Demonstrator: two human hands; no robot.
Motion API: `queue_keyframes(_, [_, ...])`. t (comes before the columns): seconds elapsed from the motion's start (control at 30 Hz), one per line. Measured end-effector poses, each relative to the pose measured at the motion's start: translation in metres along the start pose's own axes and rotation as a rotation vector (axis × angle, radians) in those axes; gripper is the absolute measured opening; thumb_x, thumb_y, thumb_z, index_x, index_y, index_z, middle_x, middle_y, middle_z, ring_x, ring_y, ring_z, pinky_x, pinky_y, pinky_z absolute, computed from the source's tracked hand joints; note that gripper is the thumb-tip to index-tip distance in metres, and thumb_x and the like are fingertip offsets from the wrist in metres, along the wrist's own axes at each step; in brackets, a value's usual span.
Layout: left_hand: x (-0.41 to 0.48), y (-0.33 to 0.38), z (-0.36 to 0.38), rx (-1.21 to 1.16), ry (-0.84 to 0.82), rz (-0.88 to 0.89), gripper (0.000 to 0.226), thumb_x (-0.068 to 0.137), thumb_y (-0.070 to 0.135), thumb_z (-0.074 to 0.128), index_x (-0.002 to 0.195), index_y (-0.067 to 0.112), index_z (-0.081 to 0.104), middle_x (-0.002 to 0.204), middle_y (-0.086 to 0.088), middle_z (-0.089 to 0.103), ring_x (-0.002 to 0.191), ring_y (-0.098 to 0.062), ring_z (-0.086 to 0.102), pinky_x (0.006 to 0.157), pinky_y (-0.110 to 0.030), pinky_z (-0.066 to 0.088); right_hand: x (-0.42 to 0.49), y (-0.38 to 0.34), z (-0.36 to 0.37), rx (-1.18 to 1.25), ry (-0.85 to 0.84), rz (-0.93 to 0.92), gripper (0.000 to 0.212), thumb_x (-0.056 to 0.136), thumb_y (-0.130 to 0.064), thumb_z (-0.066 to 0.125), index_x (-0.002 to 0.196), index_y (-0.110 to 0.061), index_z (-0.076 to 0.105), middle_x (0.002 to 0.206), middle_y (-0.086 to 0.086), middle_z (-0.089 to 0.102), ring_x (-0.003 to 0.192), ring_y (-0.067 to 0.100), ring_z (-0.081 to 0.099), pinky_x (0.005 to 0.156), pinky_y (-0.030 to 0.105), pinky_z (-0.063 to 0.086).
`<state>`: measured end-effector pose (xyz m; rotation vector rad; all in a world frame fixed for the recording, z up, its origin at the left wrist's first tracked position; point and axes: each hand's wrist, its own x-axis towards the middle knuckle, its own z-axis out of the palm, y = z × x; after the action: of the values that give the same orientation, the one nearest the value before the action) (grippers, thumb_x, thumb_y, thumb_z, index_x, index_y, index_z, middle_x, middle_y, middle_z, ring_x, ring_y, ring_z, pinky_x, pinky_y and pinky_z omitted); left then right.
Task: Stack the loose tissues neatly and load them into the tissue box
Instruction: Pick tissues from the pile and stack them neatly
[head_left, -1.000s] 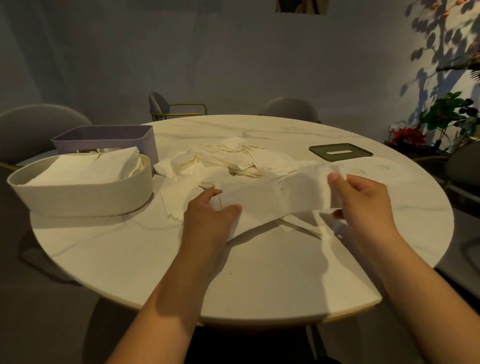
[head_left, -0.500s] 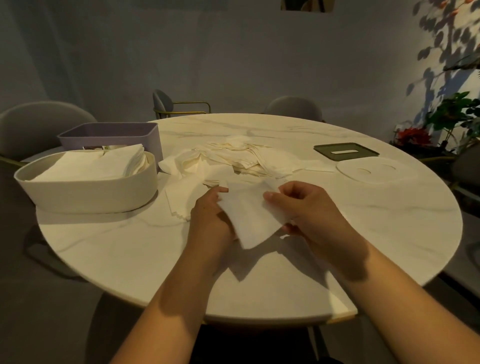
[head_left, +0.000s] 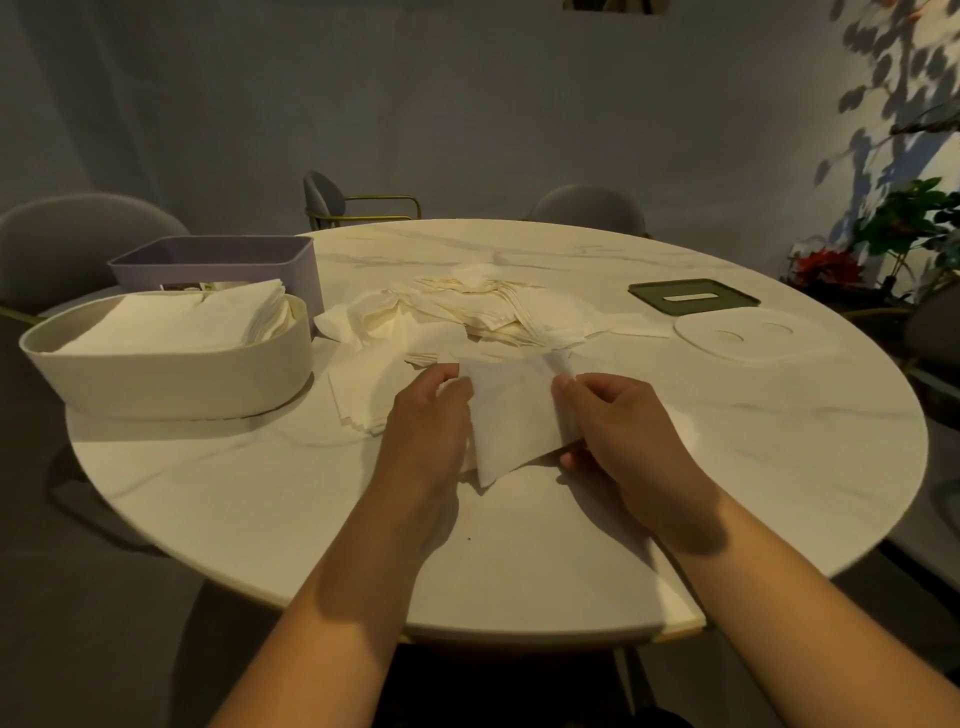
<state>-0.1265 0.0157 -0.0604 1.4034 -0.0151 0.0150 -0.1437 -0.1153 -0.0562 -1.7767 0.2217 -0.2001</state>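
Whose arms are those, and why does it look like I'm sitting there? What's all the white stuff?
No machine here, just a person. The camera sits on their head, looking down, so their arms look like yours. The left hand and right hand pinch one white tissue between them over a round table. Behind it lies a messy pile of loose tissues. At the left, a white tissue box holds a neat stack, with a purple box behind. At the right lie a green lid and a white lid.

Grey chairs (head_left: 587, 208) ring the round marble table (head_left: 727, 467) (a leafy plant (head_left: 909, 218) with red flowers (head_left: 826, 267) stands at right).
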Motion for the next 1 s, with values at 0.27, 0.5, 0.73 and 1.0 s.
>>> queue_keyframes(0.27, [-0.004,-0.003,-0.004,0.195,-0.094,0.083,0.047,0.076,0.004,0.074,0.107,0.033,0.053,0.1,0.009,0.055,0.085,-0.005,0.056,0.065,-0.02,0.056,0.001,0.003,-0.005,0.095,-0.058,0.009,0.019,0.096,-0.025,0.051,0.096,-0.012,0.065,0.093,0.007,0.065,0.069,0.022,0.064,0.064,0.035,0.061])
queue_keyframes(0.5, [-0.011,0.008,-0.001,0.011,-0.065,0.18,0.044,0.081,-0.015,0.057,0.109,0.019,0.056,0.088,0.011,0.055,0.057,0.016,0.056,0.046,-0.007,0.043,0.003,0.009,-0.013,0.029,0.011,-0.181,0.004,0.087,-0.024,0.064,0.088,-0.026,0.067,0.083,-0.005,0.065,0.064,0.011,0.06,0.048,0.027,0.048])
queue_keyframes(0.73, [-0.001,0.001,-0.007,0.273,-0.131,0.226,0.066,0.074,-0.009,0.068,0.118,0.035,0.047,0.108,0.006,0.051,0.087,-0.009,0.054,0.059,-0.011,0.053,0.008,0.011,-0.022,-0.044,0.028,-0.315,0.016,0.083,-0.019,0.068,0.094,-0.03,0.066,0.097,-0.007,0.065,0.075,0.017,0.062,0.052,0.038,0.058])
queue_keyframes(1.0, [-0.001,-0.002,-0.004,0.254,-0.188,0.234,0.07,0.073,-0.008,0.072,0.114,0.04,0.044,0.102,0.017,0.048,0.084,-0.005,0.052,0.052,-0.006,0.045,0.012,0.011,-0.021,-0.353,-0.089,-0.554,0.022,0.083,-0.009,0.064,0.09,-0.029,0.071,0.087,-0.019,0.064,0.088,0.005,0.059,0.075,0.02,0.049])
